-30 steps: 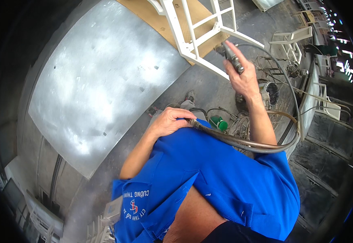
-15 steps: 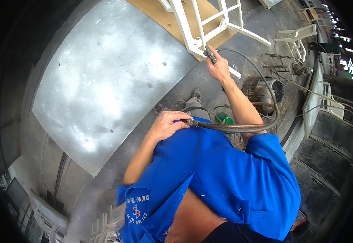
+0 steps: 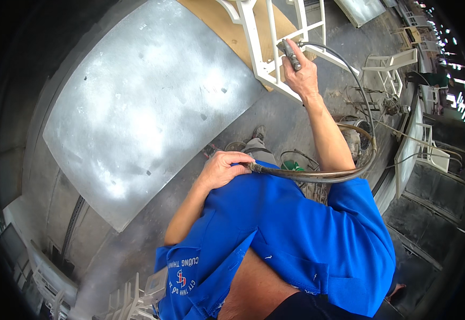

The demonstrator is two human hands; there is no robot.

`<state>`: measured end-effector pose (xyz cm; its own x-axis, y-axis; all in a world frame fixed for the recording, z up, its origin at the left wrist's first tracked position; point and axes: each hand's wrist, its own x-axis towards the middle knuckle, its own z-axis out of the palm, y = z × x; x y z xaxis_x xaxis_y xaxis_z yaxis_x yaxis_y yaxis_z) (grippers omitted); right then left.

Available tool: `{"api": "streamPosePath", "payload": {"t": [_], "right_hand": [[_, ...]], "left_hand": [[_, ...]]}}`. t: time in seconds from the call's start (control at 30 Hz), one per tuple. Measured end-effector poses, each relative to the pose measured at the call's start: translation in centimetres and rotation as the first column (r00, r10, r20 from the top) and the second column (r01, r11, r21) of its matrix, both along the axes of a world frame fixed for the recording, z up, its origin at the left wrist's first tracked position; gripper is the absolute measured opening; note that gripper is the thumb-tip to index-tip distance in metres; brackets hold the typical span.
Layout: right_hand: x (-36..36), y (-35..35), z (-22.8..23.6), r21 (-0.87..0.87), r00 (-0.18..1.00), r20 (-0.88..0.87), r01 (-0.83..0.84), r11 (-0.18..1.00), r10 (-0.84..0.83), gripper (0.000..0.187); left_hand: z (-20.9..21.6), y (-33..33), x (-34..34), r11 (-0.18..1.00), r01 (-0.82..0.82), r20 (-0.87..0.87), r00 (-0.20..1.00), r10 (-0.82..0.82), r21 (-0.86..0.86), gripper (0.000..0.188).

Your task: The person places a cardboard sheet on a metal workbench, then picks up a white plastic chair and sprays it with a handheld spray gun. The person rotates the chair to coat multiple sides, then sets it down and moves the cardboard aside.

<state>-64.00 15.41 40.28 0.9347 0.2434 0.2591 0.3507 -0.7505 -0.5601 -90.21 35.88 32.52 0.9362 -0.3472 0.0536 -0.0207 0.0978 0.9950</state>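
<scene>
My right hand (image 3: 300, 76) is raised ahead of me and grips a grey spray gun (image 3: 290, 54), its nozzle close to a white-painted frame (image 3: 269, 49) that stands on a brown board (image 3: 227, 28). A grey hose (image 3: 318, 175) runs from the gun in a loop down across my body. My left hand (image 3: 223, 168) is closed around that hose near my waist, against my blue shirt (image 3: 291, 240).
A large pale grey metal sheet (image 3: 142, 106) lies on the floor to the left. More white frames (image 3: 390, 66) stand at the right, with a bucket (image 3: 358, 140) and cables beside my right arm. A green object (image 3: 295, 166) lies by my foot.
My right hand with the spray gun has moved up and slightly left along the white frame. My left hand has kept hold of the hose at my waist.
</scene>
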Motion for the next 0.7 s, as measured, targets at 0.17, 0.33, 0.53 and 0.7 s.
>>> {"api": "streamPosePath", "payload": {"t": [0.17, 0.33, 0.53, 0.7], "right_hand": [[1.1, 1.6, 2.4, 0.029, 0.978, 0.194, -0.081, 0.996, 0.074, 0.053], [0.9, 1.8, 2.9, 0.073, 0.986, 0.153, -0.076, 0.994, 0.064, 0.051], [-0.9, 0.7, 1.2, 0.068, 0.997, 0.043, -0.069, 0.995, 0.066, 0.051], [-3.7, -1.7, -0.7, 0.044, 0.998, -0.05, -0.027, 0.999, 0.03, 0.051]], "left_hand": [[-0.1, 0.0, -0.3, 1.0, -0.001, -0.028, 1.0, 0.001, -0.011, 0.029], [0.0, -0.1, -0.7, 0.999, -0.01, -0.043, 0.999, 0.009, -0.033, 0.029], [0.3, -0.1, -0.9, 1.0, 0.003, -0.049, 0.999, -0.003, -0.008, 0.029], [0.6, 0.1, -1.2, 1.0, 0.017, -0.055, 0.998, -0.017, -0.011, 0.029]]}}
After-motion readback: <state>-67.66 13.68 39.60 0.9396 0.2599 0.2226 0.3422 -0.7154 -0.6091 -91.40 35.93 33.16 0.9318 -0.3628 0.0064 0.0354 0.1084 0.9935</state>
